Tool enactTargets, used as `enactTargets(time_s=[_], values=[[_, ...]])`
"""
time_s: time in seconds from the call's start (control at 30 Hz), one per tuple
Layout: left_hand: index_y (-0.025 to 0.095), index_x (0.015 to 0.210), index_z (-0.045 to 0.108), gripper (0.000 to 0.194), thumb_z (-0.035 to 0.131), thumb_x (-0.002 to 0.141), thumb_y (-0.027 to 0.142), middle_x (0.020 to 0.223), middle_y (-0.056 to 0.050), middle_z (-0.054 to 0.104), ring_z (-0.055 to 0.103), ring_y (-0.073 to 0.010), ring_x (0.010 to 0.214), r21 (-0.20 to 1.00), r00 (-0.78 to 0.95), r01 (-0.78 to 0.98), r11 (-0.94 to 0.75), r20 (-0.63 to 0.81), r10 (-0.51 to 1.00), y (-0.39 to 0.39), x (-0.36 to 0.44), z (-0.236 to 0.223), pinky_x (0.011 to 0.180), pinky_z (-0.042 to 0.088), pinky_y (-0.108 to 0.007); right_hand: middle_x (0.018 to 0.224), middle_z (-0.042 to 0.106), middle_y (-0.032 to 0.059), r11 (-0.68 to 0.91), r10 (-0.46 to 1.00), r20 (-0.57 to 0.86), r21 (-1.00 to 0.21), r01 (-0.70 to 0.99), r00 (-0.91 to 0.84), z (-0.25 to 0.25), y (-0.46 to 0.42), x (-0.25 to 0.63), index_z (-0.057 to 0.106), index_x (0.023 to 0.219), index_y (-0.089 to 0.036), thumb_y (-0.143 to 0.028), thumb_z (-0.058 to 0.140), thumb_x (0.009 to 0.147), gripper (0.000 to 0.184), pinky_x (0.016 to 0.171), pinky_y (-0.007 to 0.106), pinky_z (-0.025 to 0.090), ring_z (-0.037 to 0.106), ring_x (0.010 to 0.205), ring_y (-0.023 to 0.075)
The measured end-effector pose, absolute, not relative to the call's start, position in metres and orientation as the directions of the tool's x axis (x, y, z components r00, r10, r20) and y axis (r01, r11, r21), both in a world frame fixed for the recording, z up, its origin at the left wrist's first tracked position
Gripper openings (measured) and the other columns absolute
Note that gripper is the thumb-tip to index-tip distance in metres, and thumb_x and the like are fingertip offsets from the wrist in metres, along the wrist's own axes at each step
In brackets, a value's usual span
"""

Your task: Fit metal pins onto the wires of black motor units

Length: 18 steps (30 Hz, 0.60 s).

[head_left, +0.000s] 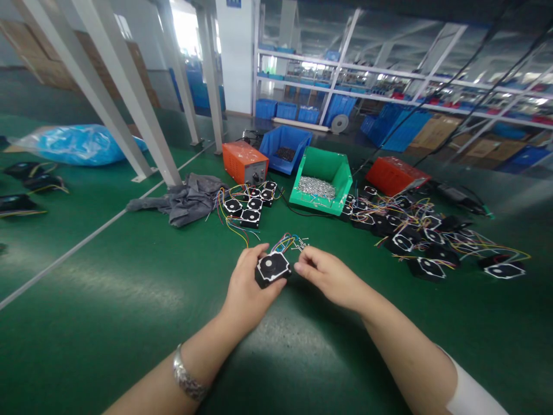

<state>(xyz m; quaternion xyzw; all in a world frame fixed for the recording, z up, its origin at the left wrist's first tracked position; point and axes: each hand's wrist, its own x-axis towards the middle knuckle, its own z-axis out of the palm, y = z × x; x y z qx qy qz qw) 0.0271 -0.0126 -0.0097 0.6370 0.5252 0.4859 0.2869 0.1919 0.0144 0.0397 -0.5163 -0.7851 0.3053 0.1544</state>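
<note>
My left hand [250, 282] grips a square black stepper motor [273, 266], its silver-edged face turned up and thumb and fingers at its sides. Coloured wires [285, 241] run from its far side. Close to the motor's right corner is my right hand [322, 271], thumb and forefinger pinched together and the other fingers curled. Whatever the pinch holds is too small or hidden to make out. Just beyond the fingertips lies a small group of loose screws [301, 244] on the green tabletop [181, 323].
A green bin [323, 173] of screws and a blue bin [285, 151] of dark small parts stand ahead, between orange boxes [245, 162]. Wired motors lie left [250, 217] and right [404, 242]. A grey cloth [190, 199] sits near the metal posts [129, 104].
</note>
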Motion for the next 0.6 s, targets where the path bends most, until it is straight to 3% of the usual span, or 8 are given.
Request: enactTargets(time_s=[0.07,0.2,0.33,0.43,0.53,0.6], values=[[0.018,0.102,0.046,0.05,0.065,0.056,0.02,0.092,-0.005,0.049,0.051,-0.0185,0.086,0.958,-0.076,0.245,-0.146,0.169,0.983,-0.01,0.026,-0.01,0.078,0.041,-0.034,0.06,0.046,-0.0028,0.208,0.949,-0.065,-0.601,0.772,-0.307,0.035,0.025,0.203,0.043,0.067,-0.018,-0.026,0.045,0.077,0.013,0.051,0.021,0.03,0.042,0.056,0.0103],[0.017,0.091,0.049,0.043,0.067,0.053,0.016,0.088,-0.003,0.053,0.053,-0.0155,0.082,0.996,-0.081,-0.085,0.026,-0.033,0.996,-0.005,0.024,-0.009,0.077,0.04,-0.03,0.064,0.05,-0.0009,0.177,0.968,-0.103,-0.368,0.913,-0.229,0.017,0.04,0.218,0.049,0.069,-0.018,-0.021,0.054,0.069,0.007,0.052,0.022,0.03,0.045,0.058,0.0119],[0.018,0.088,0.047,0.043,0.066,0.051,0.007,0.075,0.004,0.055,0.052,-0.0092,0.067,0.963,-0.045,-0.262,0.067,-0.082,0.996,-0.005,0.025,-0.009,0.067,0.039,-0.022,0.075,0.053,0.003,0.257,0.957,-0.069,-0.259,0.931,-0.283,0.001,0.04,0.212,0.05,0.073,-0.018,-0.031,0.055,0.07,0.014,0.056,0.024,0.033,0.049,0.067,0.0155],[0.019,0.088,0.047,0.045,0.065,0.051,0.004,0.073,0.005,0.056,0.051,-0.0075,0.066,0.918,0.004,-0.383,0.099,-0.105,0.994,-0.007,0.027,-0.008,0.065,0.038,-0.019,0.074,0.053,0.0046,0.301,0.947,-0.066,-0.168,0.939,-0.315,-0.004,0.037,0.204,0.048,0.07,-0.017,-0.023,0.05,0.074,0.008,0.056,0.024,0.033,0.05,0.066,0.0158],[0.02,0.088,0.046,0.048,0.066,0.049,0.002,0.075,0.004,0.056,0.053,-0.0085,0.067,0.852,0.059,-0.491,0.182,-0.175,0.983,-0.008,0.028,-0.006,0.067,0.04,-0.022,0.073,0.052,0.0054,0.338,0.933,-0.069,-0.175,0.925,-0.354,-0.003,0.035,0.199,0.046,0.067,-0.016,-0.015,0.045,0.075,0.008,0.058,0.025,0.033,0.049,0.066,0.0158],[0.021,0.089,0.046,0.046,0.066,0.051,0.003,0.079,0.003,0.056,0.054,-0.0104,0.071,0.796,0.116,-0.554,0.242,-0.215,0.97,-0.009,0.028,-0.004,0.069,0.042,-0.025,0.071,0.05,0.0043,0.359,0.921,-0.044,-0.295,0.885,-0.387,0.001,0.033,0.197,0.043,0.066,-0.017,-0.014,0.045,0.075,0.009,0.059,0.025,0.033,0.047,0.067,0.015]])
